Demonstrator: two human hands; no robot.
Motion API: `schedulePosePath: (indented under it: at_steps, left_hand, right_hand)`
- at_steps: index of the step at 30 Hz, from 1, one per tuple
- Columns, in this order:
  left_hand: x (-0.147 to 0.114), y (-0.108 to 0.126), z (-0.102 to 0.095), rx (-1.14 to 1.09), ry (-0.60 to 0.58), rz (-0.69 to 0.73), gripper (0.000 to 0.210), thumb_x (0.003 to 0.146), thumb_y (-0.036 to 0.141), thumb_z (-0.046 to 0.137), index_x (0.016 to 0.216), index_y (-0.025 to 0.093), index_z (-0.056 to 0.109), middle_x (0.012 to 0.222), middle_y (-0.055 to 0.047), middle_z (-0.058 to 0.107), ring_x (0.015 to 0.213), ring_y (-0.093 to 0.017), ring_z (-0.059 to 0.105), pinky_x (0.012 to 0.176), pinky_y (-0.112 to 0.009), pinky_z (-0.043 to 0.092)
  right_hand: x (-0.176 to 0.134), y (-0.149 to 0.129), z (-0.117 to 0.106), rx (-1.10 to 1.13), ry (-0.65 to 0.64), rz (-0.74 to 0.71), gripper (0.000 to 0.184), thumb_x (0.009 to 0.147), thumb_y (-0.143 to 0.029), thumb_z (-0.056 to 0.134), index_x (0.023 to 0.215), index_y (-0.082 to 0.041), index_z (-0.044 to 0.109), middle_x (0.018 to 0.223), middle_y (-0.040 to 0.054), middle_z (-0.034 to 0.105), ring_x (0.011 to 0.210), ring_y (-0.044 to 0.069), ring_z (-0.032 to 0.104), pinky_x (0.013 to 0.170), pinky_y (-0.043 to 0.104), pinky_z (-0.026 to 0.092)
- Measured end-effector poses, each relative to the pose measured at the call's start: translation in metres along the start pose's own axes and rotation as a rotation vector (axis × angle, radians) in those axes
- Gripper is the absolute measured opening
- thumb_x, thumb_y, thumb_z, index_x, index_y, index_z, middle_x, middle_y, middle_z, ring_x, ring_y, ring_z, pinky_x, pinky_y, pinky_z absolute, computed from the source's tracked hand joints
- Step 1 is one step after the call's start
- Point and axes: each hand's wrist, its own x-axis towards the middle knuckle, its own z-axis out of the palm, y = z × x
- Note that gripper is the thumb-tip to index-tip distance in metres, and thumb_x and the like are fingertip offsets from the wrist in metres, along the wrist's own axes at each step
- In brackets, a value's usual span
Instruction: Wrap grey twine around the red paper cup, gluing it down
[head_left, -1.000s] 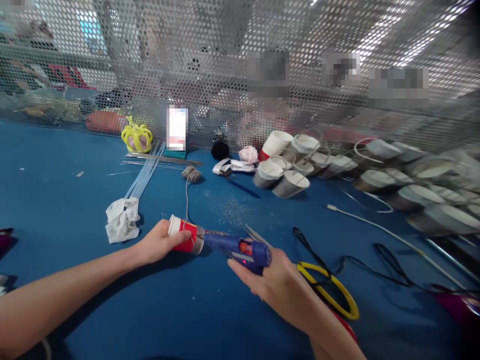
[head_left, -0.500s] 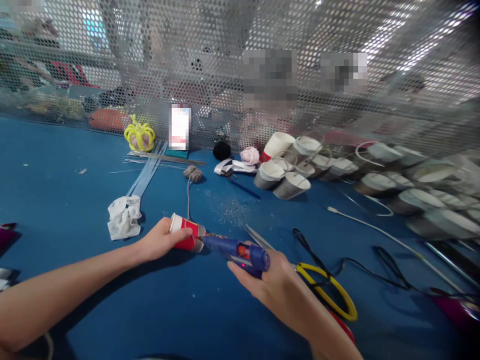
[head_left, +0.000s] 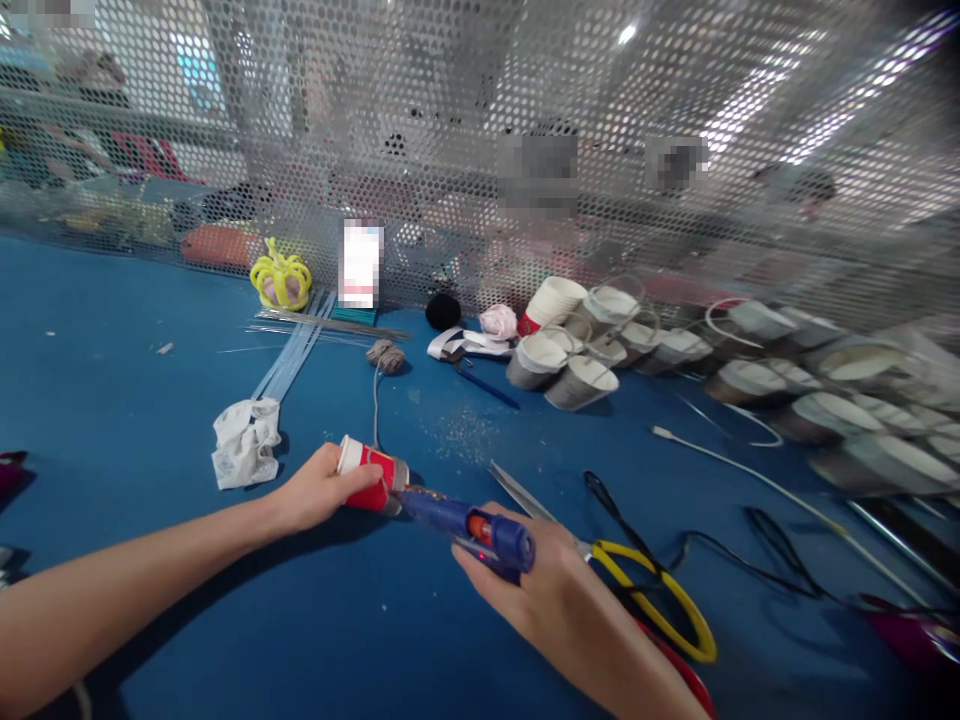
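My left hand (head_left: 324,487) is wrapped round a red and white paper cup (head_left: 382,466), which lies tilted on its side. Grey yarn circles the cup near its base, and a strand runs back to a small ball of grey yarn (head_left: 385,356). In my right hand (head_left: 517,570) is a blue hot glue gun (head_left: 457,522), with an orange part and a small red light showing. Its nozzle points left and meets the yarn-wrapped end of the cup. Scissors (head_left: 521,493) with yellow and red handles lie partly beneath my right forearm.
Several grey-wrapped cups (head_left: 581,383) stand at the right, near a perforated metal screen (head_left: 420,160). Along the back are a phone (head_left: 360,265), a yellow basket-like piece (head_left: 280,276) and a black ball (head_left: 443,311). A white crumpled wrapper (head_left: 245,443) lies left; a black cord (head_left: 780,550) crosses the right.
The glue gun's nozzle has shifted slightly down and left along the cup's yarn-wrapped end. Both hands keep their holds, and the whole view has moved a little.
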Motion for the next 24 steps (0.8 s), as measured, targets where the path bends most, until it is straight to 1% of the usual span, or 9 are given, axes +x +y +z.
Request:
schedulePosePath:
  at_steps: [2, 5, 11, 14, 18, 21, 24]
  left_hand:
    - [0.0003, -0.0005, 0.0, -0.017, 0.005, -0.008, 0.021, 0.073, 0.029, 0.053, 0.069, 0.01, 0.062, 0.059, 0.0, 0.064, 0.053, -0.01, 0.054, 0.052, -0.018, 0.039]
    - [0.0, 0.0, 0.0002, -0.03, -0.006, -0.011, 0.02, 0.072, 0.028, 0.053, 0.073, 0.01, 0.063, 0.061, 0.0, 0.065, 0.054, -0.01, 0.054, 0.053, -0.019, 0.04]
    - [-0.0024, 0.002, -0.0003, 0.031, -0.029, 0.018, 0.024, 0.073, 0.031, 0.052, 0.074, 0.01, 0.063, 0.064, -0.002, 0.065, 0.058, -0.012, 0.056, 0.057, -0.021, 0.042]
    - [-0.0038, 0.0018, 0.0, 0.111, -0.03, 0.052, 0.026, 0.076, 0.031, 0.049, 0.076, 0.01, 0.063, 0.069, -0.003, 0.066, 0.062, -0.013, 0.057, 0.06, -0.021, 0.043]
    - [-0.0053, 0.0008, 0.0014, 0.15, -0.03, 0.073, 0.026, 0.078, 0.03, 0.048, 0.085, 0.011, 0.063, 0.077, -0.004, 0.067, 0.068, -0.014, 0.058, 0.064, -0.022, 0.044]
    - [-0.0061, -0.0003, 0.0019, 0.175, -0.038, 0.099, 0.028, 0.079, 0.032, 0.047, 0.085, 0.011, 0.063, 0.081, -0.005, 0.067, 0.072, -0.016, 0.059, 0.067, -0.023, 0.045]
    - [-0.0071, -0.0013, 0.0017, 0.213, -0.046, 0.121, 0.03, 0.08, 0.034, 0.045, 0.087, 0.011, 0.063, 0.083, -0.005, 0.067, 0.074, -0.016, 0.059, 0.068, -0.023, 0.045]
  right_hand:
    - [0.0006, -0.001, -0.0009, -0.002, -0.021, -0.02, 0.016, 0.075, -0.019, 0.048, 0.059, -0.02, 0.044, 0.053, -0.0043, 0.051, 0.044, 0.008, 0.043, 0.043, 0.019, 0.036]
    - [0.0006, -0.0009, -0.001, 0.001, -0.005, -0.02, 0.015, 0.076, -0.019, 0.047, 0.061, -0.019, 0.044, 0.055, -0.0038, 0.051, 0.046, 0.008, 0.044, 0.044, 0.019, 0.035]
    - [0.0003, -0.0009, -0.0021, -0.006, -0.029, -0.025, 0.014, 0.075, -0.02, 0.048, 0.061, -0.019, 0.045, 0.053, -0.0043, 0.05, 0.045, 0.008, 0.045, 0.045, 0.019, 0.037]
    - [0.0011, -0.0005, -0.0021, 0.007, 0.026, -0.008, 0.013, 0.074, -0.021, 0.05, 0.061, -0.019, 0.047, 0.052, -0.004, 0.051, 0.045, 0.009, 0.047, 0.045, 0.019, 0.039]
    - [0.0005, 0.0016, -0.0008, 0.002, 0.092, -0.003, 0.009, 0.072, -0.022, 0.052, 0.063, -0.02, 0.051, 0.05, -0.0037, 0.052, 0.044, 0.01, 0.049, 0.044, 0.02, 0.041]
    - [0.0001, 0.0029, -0.0004, -0.004, 0.104, -0.03, 0.008, 0.071, -0.023, 0.052, 0.064, -0.02, 0.051, 0.051, -0.0028, 0.053, 0.045, 0.011, 0.05, 0.046, 0.021, 0.043]
    - [0.0011, 0.0038, 0.0002, -0.002, 0.086, -0.016, 0.01, 0.073, -0.023, 0.049, 0.064, -0.021, 0.052, 0.051, -0.0016, 0.053, 0.045, 0.013, 0.05, 0.046, 0.022, 0.043]
